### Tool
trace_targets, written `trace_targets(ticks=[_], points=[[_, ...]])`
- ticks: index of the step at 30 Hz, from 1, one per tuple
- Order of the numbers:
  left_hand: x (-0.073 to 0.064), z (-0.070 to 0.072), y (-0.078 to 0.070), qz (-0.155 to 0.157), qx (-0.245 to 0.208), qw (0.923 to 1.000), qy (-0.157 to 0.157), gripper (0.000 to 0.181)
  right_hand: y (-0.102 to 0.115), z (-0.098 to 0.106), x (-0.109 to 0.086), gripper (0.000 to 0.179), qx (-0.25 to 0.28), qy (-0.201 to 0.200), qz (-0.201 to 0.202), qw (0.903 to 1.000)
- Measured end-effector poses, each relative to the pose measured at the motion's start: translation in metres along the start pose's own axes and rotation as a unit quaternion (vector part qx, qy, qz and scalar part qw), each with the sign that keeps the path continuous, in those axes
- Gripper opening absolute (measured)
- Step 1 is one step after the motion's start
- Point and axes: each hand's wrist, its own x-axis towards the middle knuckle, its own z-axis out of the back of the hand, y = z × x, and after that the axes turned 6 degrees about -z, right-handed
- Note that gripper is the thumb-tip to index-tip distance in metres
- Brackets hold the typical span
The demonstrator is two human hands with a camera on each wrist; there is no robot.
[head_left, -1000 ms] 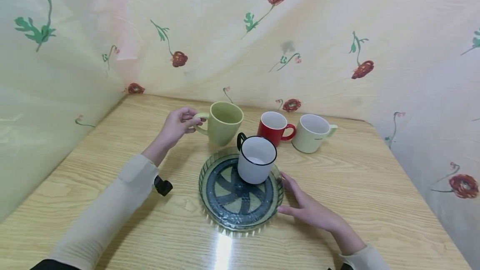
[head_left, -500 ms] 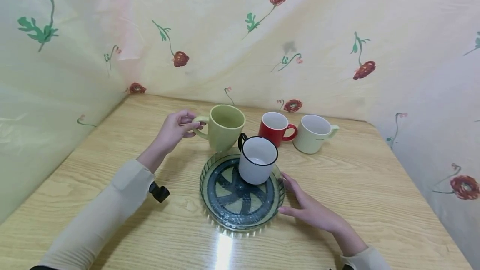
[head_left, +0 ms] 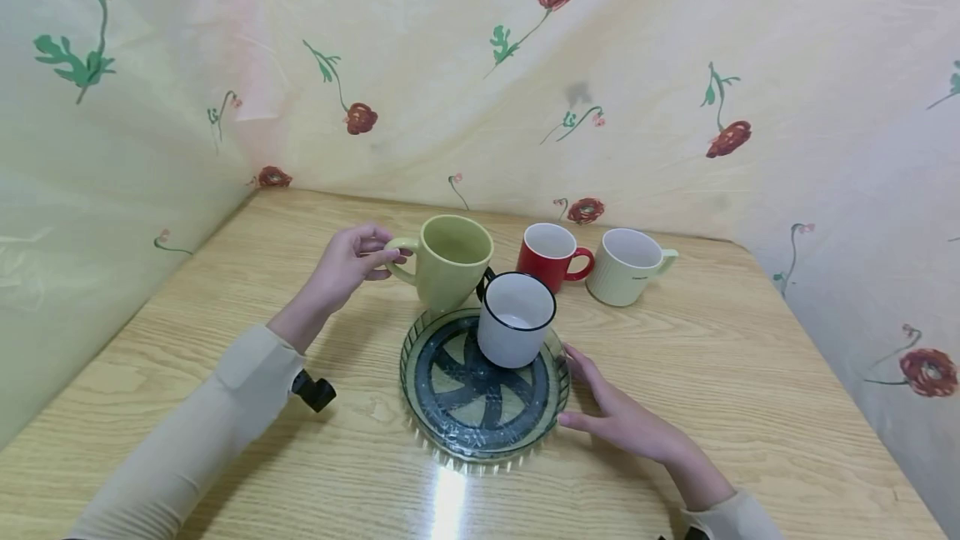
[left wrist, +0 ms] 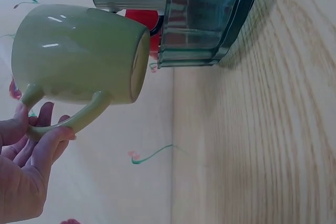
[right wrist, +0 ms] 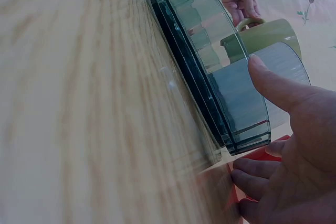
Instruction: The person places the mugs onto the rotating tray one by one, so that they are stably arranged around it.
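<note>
My left hand pinches the handle of a yellow-green mug, upright at the far left rim of a round glass dish. In the left wrist view the base of this mug is raised well above the tabletop. Inside the dish, toward its far right side, stands a white mug with a black rim and black handle. My right hand lies at the dish's right side, its fingers loosely extended. In the right wrist view the thumb is right at the dish's rim.
Behind the dish a red mug and a pale green ribbed mug stand side by side, handles to the right. The wooden table ends at a flowered cloth hanging at the back and sides.
The yellow-green mug in my left hand has moved slightly nearer and to the right, toward the dish. My right hand, the dish and the other mugs stay put.
</note>
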Motion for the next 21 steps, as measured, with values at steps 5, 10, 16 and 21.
trace_targets(ticks=[5, 10, 16, 21], points=[[-0.001, -0.003, -0.001, 0.002, -0.002, 1.0, -0.003, 0.017, -0.002, -0.001, 0.001, 0.091, 0.002, 0.002, -0.004, 1.0], [0.0, -0.007, -0.001, 0.002, -0.004, 1.0, -0.006, 0.02, -0.004, -0.002, 0.002, 0.092, 0.014, 0.002, -0.014, 0.9998], [0.005, -0.014, 0.002, -0.003, -0.015, 0.9999, -0.002, 0.021, -0.003, -0.001, 0.001, 0.092, 0.013, 0.0, -0.007, 0.9999], [0.007, -0.019, 0.004, 0.001, -0.02, 0.9998, 0.0, 0.019, -0.003, -0.001, 0.0, 0.091, 0.011, 0.002, 0.001, 0.9999]])
